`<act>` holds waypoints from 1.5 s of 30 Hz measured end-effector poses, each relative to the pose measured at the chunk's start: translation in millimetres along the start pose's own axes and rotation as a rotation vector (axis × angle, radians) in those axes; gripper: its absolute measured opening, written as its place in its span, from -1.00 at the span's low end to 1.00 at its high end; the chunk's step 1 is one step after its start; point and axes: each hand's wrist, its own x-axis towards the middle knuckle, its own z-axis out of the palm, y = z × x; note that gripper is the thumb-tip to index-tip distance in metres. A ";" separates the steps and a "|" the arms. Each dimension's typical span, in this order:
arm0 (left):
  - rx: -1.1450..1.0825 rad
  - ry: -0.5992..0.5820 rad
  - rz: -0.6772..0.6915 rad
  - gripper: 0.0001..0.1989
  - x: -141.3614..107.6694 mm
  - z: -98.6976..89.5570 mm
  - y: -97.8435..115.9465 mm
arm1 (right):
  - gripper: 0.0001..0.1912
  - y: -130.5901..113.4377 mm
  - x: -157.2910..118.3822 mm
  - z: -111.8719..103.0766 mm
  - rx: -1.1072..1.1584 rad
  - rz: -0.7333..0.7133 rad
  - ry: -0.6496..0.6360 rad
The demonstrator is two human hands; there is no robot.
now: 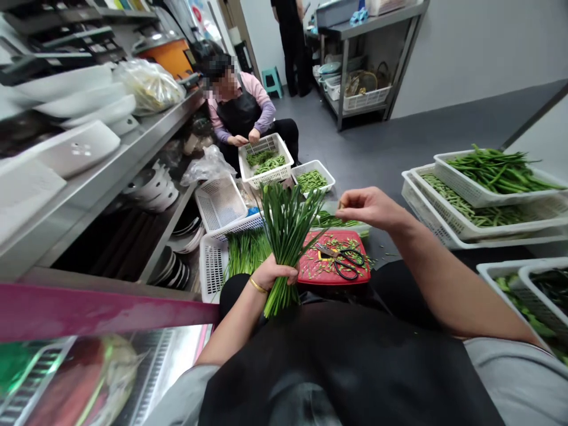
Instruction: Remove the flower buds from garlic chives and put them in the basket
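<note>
My left hand (277, 273) is wrapped round a bunch of garlic chives (288, 228), held upright with the cut stems below my fist. To the right, my right hand (366, 207) is raised in the air, thumb and fingertips pinched together. Something tiny may be between them, too small to name. Between my knees is a red stool top (310, 269), strewn with short green trimmings. Black-handled scissors (341, 257) lie on it. More long chives (248, 254) fill a white basket (213, 266) left of the stool.
A co-worker (242, 109) sits ahead, both hands at a white basket (266, 177) of cut greens. Stacked baskets (470, 222) of green beans stand at right. Metal shelves (146, 136) with white dishes run along the left. Someone in black (290, 47) stands near a steel table (377, 23).
</note>
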 end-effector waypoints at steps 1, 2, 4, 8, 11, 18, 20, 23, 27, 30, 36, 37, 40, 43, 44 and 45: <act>-0.006 0.010 0.001 -0.61 -0.6 -0.5 0.9 | -0.64 2.2 -5.1 -5.4 -0.077 0.011 -0.038; -0.008 0.020 -0.002 -0.56 -1.1 -1.3 1.9 | -0.65 4.6 -10.5 -10.8 -0.159 0.021 -0.081; 0.004 0.030 -0.015 -0.52 -2.0 -3.3 4.0 | -0.67 8.0 -20.9 -19.2 -0.319 0.028 -0.148; 0.047 0.047 -0.026 -0.57 -4.1 -6.5 7.1 | -0.61 7.3 -38.3 -16.5 -0.395 0.048 -0.267; 0.067 0.053 -0.058 -0.55 -7.6 -5.8 6.8 | -0.52 6.6 -52.9 1.4 -0.124 0.122 -0.563; 0.132 -0.040 -0.134 -0.50 -19.0 -8.8 8.3 | -0.40 18.9 -110.5 20.7 0.337 0.238 -0.759; 0.126 0.025 -0.101 -0.50 -21.4 -14.5 11.1 | -0.44 15.3 -124.7 10.3 0.194 0.250 -0.728; 0.139 0.068 -0.079 -0.55 -19.5 -17.4 15.1 | -0.69 -3.1 -127.7 -4.4 -0.335 0.087 -0.495; 0.199 0.002 -0.104 -0.62 -9.5 -4.2 18.0 | -0.74 -35.6 -92.3 -1.1 -0.741 -0.453 0.078; 0.224 -0.001 -0.112 -0.70 -6.7 7.3 19.3 | -0.81 -45.9 -50.8 8.9 -0.908 -0.657 0.299; 0.243 -0.026 -0.105 -0.75 -14.3 11.8 21.4 | -0.75 -32.3 -12.9 15.8 -1.126 -0.590 0.165; 0.236 -0.018 -0.105 -0.75 -14.6 11.5 20.8 | -0.76 -30.3 -14.9 18.5 -1.086 -0.569 0.181; 0.207 -0.003 -0.093 -0.76 -11.4 12.2 17.4 | -0.82 -25.6 -24.8 31.8 -0.775 -0.439 0.307; 0.180 -0.007 -0.086 -0.75 -5.4 15.5 13.1 | -0.81 -18.9 -31.3 42.3 -0.245 -0.236 0.540; 0.174 -0.004 -0.087 -0.74 -3.8 16.6 12.0 | -0.78 -16.8 -32.6 42.3 -0.074 -0.190 0.631; 0.170 0.003 -0.089 -0.74 -2.6 17.2 11.2 | -0.74 -15.4 -34.1 40.3 0.070 -0.171 0.707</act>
